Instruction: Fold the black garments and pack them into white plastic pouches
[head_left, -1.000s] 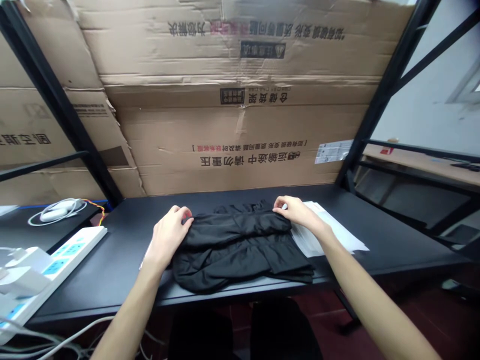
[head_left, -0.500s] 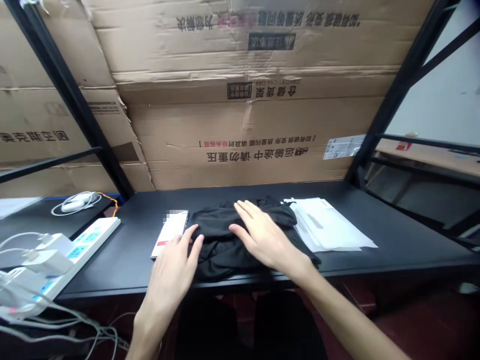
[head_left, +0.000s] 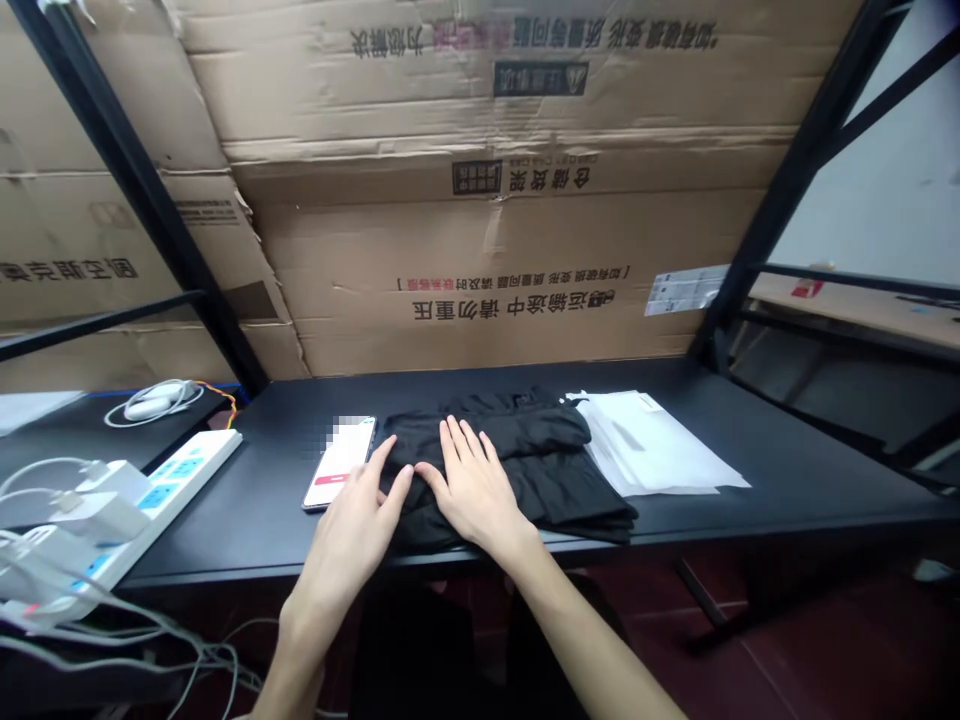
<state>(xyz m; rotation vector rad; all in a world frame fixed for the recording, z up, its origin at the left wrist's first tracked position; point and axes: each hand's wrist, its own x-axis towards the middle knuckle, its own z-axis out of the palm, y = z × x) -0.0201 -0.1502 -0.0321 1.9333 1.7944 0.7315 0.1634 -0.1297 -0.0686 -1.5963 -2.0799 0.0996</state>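
A folded black cloth garment (head_left: 540,460) lies near the front edge of a dark table (head_left: 240,520); its exact kind cannot be made out. My right hand (head_left: 476,490) rests flat on top of it, left of its middle, fingers stretched out. At the garment's left end is my left hand (head_left: 356,520), thumb and index finger apart, its other fingers partly hidden. The left fingertips touch or nearly touch the cloth. Just left of them lies a phone (head_left: 345,460) with a lit screen, partly covered by that hand.
Right of the garment lies a stack of white sheets or bags (head_left: 652,445). A white power strip (head_left: 180,475) with plugged-in chargers and tangled cables (head_left: 202,655) sits at the left. Cardboard (head_left: 487,230) stands behind the table, between black metal posts (head_left: 787,190).
My right hand has moved left across the garment, closer to my left hand. The cloth's right part now shows and looks flatter. My left hand has barely moved.
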